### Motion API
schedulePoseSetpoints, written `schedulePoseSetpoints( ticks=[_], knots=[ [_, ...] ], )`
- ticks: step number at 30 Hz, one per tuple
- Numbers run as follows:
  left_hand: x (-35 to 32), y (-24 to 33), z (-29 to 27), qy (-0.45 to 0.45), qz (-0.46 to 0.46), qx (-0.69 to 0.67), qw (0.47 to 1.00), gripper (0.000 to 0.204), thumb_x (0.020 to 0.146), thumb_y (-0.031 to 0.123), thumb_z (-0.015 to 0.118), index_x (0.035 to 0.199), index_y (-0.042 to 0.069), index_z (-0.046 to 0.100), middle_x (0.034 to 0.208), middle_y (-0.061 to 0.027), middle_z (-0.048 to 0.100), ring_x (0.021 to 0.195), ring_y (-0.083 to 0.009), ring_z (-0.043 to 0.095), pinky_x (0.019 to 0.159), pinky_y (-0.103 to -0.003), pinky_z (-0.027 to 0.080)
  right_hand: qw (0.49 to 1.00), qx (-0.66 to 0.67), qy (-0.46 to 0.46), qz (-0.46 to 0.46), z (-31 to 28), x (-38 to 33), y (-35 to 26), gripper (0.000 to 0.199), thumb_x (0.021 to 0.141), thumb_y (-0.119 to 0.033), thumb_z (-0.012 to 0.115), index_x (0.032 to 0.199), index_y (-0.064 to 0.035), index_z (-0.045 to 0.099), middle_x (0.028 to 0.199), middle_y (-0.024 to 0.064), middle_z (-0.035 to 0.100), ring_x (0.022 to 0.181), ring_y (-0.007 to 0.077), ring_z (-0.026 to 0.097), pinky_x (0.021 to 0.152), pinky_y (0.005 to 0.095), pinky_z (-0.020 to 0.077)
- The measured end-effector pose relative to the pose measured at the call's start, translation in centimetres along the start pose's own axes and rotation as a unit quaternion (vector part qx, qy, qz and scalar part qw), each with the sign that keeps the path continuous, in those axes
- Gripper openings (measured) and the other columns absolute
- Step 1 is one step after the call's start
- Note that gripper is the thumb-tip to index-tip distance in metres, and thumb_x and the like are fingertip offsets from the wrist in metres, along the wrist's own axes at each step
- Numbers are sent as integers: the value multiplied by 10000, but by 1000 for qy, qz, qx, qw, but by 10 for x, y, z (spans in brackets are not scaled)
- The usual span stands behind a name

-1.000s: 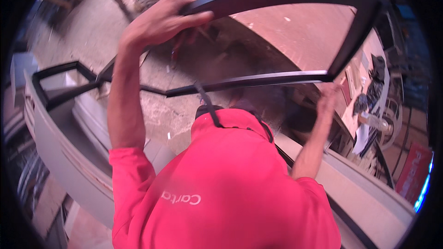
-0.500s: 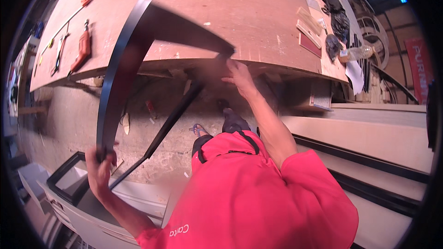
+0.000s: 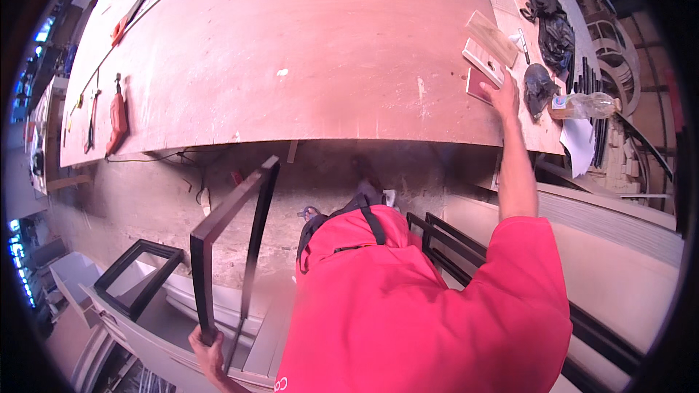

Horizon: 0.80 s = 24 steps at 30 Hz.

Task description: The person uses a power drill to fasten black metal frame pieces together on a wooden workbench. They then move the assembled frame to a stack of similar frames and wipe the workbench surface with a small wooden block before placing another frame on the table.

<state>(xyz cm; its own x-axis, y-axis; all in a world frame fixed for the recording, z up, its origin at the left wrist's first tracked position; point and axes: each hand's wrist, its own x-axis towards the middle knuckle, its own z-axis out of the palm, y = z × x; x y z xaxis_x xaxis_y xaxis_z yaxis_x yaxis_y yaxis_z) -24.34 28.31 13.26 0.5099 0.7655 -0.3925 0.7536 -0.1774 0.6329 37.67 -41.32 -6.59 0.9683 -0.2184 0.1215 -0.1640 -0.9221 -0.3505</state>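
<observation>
My left hand [image 3: 209, 355] grips the lower end of a dark rectangular frame [image 3: 202, 273], which stands tilted up beside me, below the near edge of the workbench. My right hand [image 3: 504, 96] is stretched out over the right side of the workbench [image 3: 313, 51], fingers apart, with nothing seen in it. Its fingertips are at a small reddish flat piece [image 3: 478, 84] and a pale wooden strip [image 3: 481, 58]; whether they touch is hard to tell. Another wooden piece [image 3: 492, 38] lies just beyond. A crumpled dark plastic bag [image 3: 539, 90] rests right of the hand.
An orange-red power drill [image 3: 117, 118] and a handsaw [image 3: 138, 7] lie at the bench's left. A clear plastic bottle [image 3: 586, 106] lies at the right. Behind my left hand, another black frame [image 3: 138, 276] leans over white panels. Pale boards [image 3: 604, 247] and black frames are stacked at my right.
The dark frame has come down off the bench edge to my left side. My right hand has let go of it and moved right to the wooden pieces.
</observation>
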Motion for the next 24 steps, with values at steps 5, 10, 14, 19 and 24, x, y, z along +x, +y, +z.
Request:
schedulePoseSetpoints(
  ticks=[5,10,14,19,24],
  knots=[
    [-31,-45,37,36,-74,44,996,522,772,120,972,1126,1,607,957,-41,625,852,-130,574,794,-320,514,967,-143,-185,-101,-25,41,36,1442,545,-450,1028,1734,-234,240,1693,279,366,1543,479,391,1267,561,350],
    [-43,-68,87,-36,-96,63,993,365,792,121,950,922,13,627,828,-23,611,752,-131,556,702,-320,470,956,-157,-216,-120,-33,35,61,1537,472,-423,1056,1743,-331,196,1671,297,367,1538,495,378,1266,585,344],
    [-56,-75,136,25,-122,25,992,378,814,125,933,712,54,577,646,19,549,582,-120,488,568,-315,405,962,-99,-226,-119,-38,25,73,1327,572,-352,1025,1702,-309,331,1559,233,467,1418,459,500,1161,550,476],
    [-52,-98,174,21,-142,-23,989,389,855,170,918,702,60,578,553,38,479,441,-109,416,433,-326,290,971,-71,-185,-131,-43,18,79,882,800,-248,838,1611,-267,494,1368,203,632,1227,436,658,1042,504,561],
    [-40,-136,203,-26,-183,-6,983,360,878,211,904,751,40,614,603,0,544,489,-111,476,462,-342,331,991,58,-120,-3,-39,8,109,617,869,-184,739,1460,-65,606,1187,233,773,1116,402,742,974,485,569]
  ],
)
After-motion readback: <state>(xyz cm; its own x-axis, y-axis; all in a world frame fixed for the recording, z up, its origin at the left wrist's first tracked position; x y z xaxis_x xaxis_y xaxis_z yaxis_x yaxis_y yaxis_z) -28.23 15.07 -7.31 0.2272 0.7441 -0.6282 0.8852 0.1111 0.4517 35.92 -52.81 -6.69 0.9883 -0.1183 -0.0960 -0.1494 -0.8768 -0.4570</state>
